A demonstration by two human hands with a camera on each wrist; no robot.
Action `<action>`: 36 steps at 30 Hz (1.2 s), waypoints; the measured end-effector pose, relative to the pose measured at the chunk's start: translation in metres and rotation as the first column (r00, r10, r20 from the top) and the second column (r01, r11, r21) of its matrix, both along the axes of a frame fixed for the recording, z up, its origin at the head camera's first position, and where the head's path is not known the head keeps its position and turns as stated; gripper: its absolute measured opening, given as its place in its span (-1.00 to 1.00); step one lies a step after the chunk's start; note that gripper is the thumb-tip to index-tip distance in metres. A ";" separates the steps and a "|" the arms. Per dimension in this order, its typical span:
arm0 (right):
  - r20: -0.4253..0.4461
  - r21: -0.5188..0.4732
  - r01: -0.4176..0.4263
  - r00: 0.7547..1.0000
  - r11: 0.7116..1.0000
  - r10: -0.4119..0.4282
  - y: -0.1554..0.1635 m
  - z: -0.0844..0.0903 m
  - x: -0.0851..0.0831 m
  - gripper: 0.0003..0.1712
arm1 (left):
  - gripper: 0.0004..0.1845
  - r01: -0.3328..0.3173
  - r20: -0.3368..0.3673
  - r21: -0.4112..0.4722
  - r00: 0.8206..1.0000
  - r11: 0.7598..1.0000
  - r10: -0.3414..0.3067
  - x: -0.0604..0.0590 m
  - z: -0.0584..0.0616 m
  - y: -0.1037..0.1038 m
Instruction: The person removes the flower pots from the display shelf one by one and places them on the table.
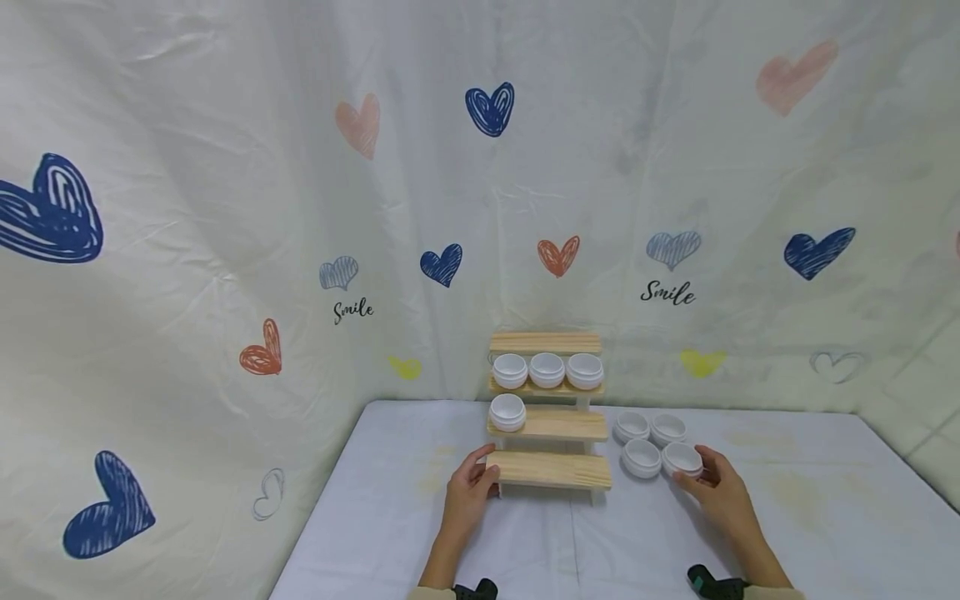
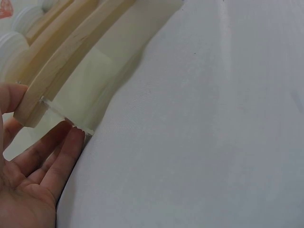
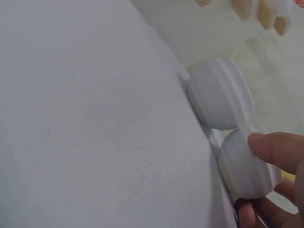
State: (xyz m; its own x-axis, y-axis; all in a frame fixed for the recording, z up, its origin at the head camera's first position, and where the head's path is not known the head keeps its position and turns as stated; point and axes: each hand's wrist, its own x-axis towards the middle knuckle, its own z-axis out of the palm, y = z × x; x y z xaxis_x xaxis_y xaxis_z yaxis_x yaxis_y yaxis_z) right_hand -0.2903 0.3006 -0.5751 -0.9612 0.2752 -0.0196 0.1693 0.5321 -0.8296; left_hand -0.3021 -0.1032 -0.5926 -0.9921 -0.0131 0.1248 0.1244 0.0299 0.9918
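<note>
A person's right hand [image 1: 722, 493] pinches a white jar [image 1: 682, 458] on the table [image 1: 795, 500] beside the wooden rack [image 1: 550, 433], while the left hand [image 1: 467, 500], fingers relaxed, touches its lowest step

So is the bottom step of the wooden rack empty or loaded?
Empty: the bottom step shows bare wood, with only the left hand touching its end.

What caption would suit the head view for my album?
Left hand steadies a wooden stepped shelf while right hand grips a white bowl.
</note>
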 end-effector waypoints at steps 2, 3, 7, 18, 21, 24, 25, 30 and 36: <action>0.016 -0.016 -0.001 1.000 1.000 0.001 0.000 0.001 0.000 0.03 | -0.56 -0.004 0.002 -0.005 1.000 1.000 0.004 0.001 0.001 -0.001; 0.025 -0.025 -0.001 1.000 1.000 0.001 0.000 0.001 0.000 0.04 | -0.56 -0.003 0.003 -0.005 1.000 1.000 0.003 0.002 0.002 -0.001; 0.027 -0.042 0.027 0.999 0.999 -0.026 0.001 0.001 0.002 0.01 | -0.55 0.006 0.003 -0.002 1.000 1.000 -0.006 0.004 0.002 -0.002; -0.115 -0.114 0.243 0.960 0.963 -0.255 -0.004 0.025 0.010 -0.28 | -0.57 0.007 -0.002 -0.007 1.000 1.000 -0.007 0.002 0.001 -0.001; -0.141 -0.138 0.256 0.951 0.957 -0.275 -0.009 0.037 0.013 -0.35 | -0.57 0.007 -0.009 -0.015 1.000 1.000 -0.007 0.002 0.001 -0.001; -0.165 -0.153 0.247 0.948 0.957 -0.271 -0.018 0.048 0.015 -0.39 | -0.57 0.005 -0.009 -0.018 1.000 1.000 -0.005 0.002 0.002 -0.001; -0.174 -0.158 0.238 0.949 0.958 -0.264 -0.021 0.052 0.016 -0.40 | -0.57 0.003 -0.005 -0.016 1.000 1.000 -0.003 0.002 0.002 -0.001; -0.268 -0.160 0.140 0.946 0.977 -0.180 -0.037 0.065 0.023 -0.51 | -0.56 -0.003 0.002 0.003 1.000 1.000 0.003 0.001 0.003 0.000; -0.361 -0.135 0.012 0.931 0.991 -0.061 -0.059 0.072 0.028 -0.63 | -0.55 -0.007 0.004 0.013 1.000 1.000 0.006 0.001 0.001 0.000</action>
State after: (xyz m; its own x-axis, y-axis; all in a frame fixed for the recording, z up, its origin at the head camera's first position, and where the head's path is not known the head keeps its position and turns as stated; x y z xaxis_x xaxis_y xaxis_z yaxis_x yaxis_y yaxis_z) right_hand -0.2628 0.2418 -0.5029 -0.8982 0.3286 0.2919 -0.1395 0.4167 -0.8983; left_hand -0.3015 -0.1028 -0.5913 -0.9925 -0.0211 0.1205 0.1201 0.0176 0.9926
